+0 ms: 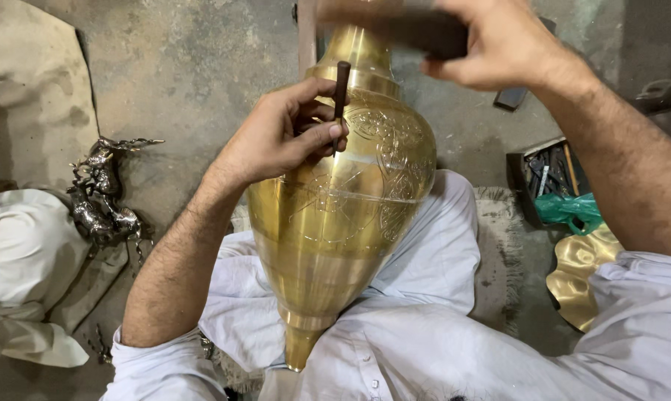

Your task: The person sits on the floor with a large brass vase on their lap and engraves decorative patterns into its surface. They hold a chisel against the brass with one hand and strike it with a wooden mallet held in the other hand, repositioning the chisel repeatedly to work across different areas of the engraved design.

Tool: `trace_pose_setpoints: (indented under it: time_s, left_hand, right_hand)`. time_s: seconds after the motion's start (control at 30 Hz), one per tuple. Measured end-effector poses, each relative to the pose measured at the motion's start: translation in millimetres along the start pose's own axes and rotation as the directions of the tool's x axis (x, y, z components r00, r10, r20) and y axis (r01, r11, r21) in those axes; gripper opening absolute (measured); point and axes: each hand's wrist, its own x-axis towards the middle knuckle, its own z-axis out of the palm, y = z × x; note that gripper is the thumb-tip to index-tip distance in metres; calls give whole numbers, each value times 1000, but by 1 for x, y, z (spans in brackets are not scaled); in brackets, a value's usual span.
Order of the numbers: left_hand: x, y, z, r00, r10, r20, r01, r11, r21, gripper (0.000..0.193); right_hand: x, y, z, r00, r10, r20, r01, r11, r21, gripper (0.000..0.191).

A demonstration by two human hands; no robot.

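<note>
Two hands are working a large engraved brass vase (343, 208) lying centre-frame: left hand (276, 137) is pinching a dark metal punch (341, 93) at twelve o'clock; right hand (499, 44) is gripping a blurred dark hammer (417, 30).

One view only, taken from the person's head and aimed steeply down over the lap toward the concrete floor (202, 59). Range is close: the brass vase (343, 215) fills the centre of the frame, both forearms enter from the lower corners, and the raised right hand (499, 44) is cropped by the top edge.
</note>
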Motion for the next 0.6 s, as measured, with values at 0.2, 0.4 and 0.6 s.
trace_pose_setpoints:
  time_s: [0.2, 0.4, 0.6]
  left_hand:
    - [0, 4, 0, 1000, 14, 14, -14, 1000, 7, 40]
    - [0, 2, 1, 999, -31, 18, 31, 999, -8, 40]
    - [-4, 3, 2, 996, 93, -1, -93, 995, 46, 42]
  right_hand:
    - [3, 1, 2, 985, 157, 77, -149, 983, -105, 37]
    - [3, 1, 4, 987, 147, 58, -127, 957, -259, 40]
    - [1, -1, 2, 972, 222, 75, -208, 964, -164, 42]
